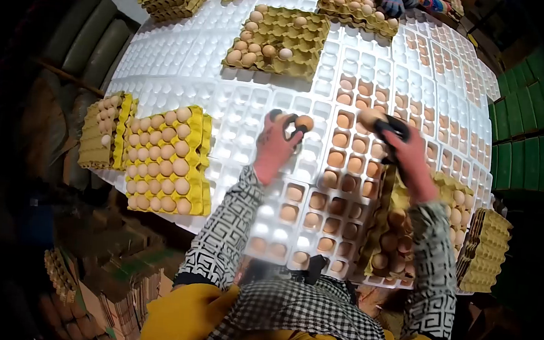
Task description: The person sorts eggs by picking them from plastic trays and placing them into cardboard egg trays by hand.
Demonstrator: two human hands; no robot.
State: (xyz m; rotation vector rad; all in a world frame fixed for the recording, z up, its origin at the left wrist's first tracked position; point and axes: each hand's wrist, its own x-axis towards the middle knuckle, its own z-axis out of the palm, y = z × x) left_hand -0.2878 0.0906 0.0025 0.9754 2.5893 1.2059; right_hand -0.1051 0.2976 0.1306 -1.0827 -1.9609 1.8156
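Observation:
My left hand (274,146), in a pink glove with black fingertips, is closed around a brown egg (304,122) above the white foam tray (262,97). A paler egg seems to show behind its fingers. My right hand (408,156), gloved the same way and slightly blurred, grips a light brown egg (370,119) over cells to the right. Rows of eggs (336,158) sit in the foam cells between and below the hands. Under my right forearm lies a pulp tray of eggs (389,242), partly hidden by the sleeve.
A yellow egg tray (203,164) full of eggs stands at the left, beside another stack (106,131). Farther back is a partly filled pulp tray (305,35). Another person's gloved hand (391,2) is at the far edge. Green crates (526,100) stand right.

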